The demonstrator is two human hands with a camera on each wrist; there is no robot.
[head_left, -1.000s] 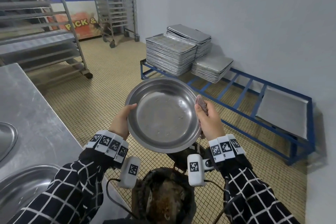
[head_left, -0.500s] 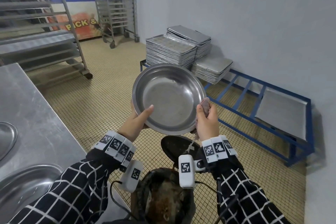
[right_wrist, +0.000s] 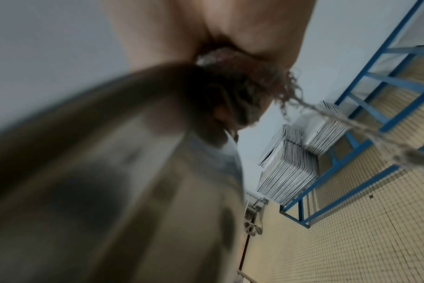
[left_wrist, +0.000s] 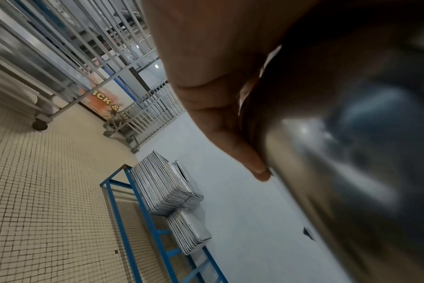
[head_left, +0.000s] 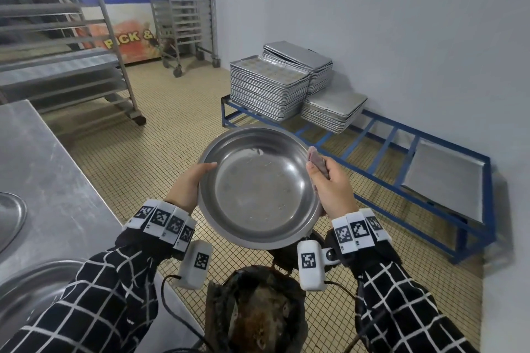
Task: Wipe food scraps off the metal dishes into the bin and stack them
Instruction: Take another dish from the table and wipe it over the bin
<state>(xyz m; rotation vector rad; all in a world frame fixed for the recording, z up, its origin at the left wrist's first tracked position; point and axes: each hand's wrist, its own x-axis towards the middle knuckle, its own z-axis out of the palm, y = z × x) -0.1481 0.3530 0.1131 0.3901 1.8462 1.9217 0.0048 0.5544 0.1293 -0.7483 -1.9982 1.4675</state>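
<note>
I hold a round metal dish (head_left: pixel 258 189) tilted over the black-lined bin (head_left: pixel 258 312), which has brown scraps in it. My left hand (head_left: pixel 189 183) grips the dish's left rim, thumb lying over the edge. My right hand (head_left: pixel 329 186) holds a crumpled greyish cloth (head_left: pixel 317 162) against the right rim. A few small specks dot the dish's inside. In the left wrist view the hand (left_wrist: pixel 218 95) lies along the blurred dish (left_wrist: pixel 351 153). The right wrist view shows the cloth (right_wrist: pixel 242 82) bunched between hand and dish (right_wrist: pixel 109 191).
A steel table (head_left: pixel 43 166) stands at my left with one dish (head_left: pixel 28 295) at its near end and another (head_left: pixel 11 215) at the left edge. Stacked baking trays (head_left: pixel 269 86) sit on a low blue rack (head_left: pixel 401 157) by the wall. Wheeled tray racks (head_left: pixel 71 51) stand behind.
The dish rose and tipped away half a second ago, then came back down over the bin. My left thumb shifted from the near rim to the left rim.
</note>
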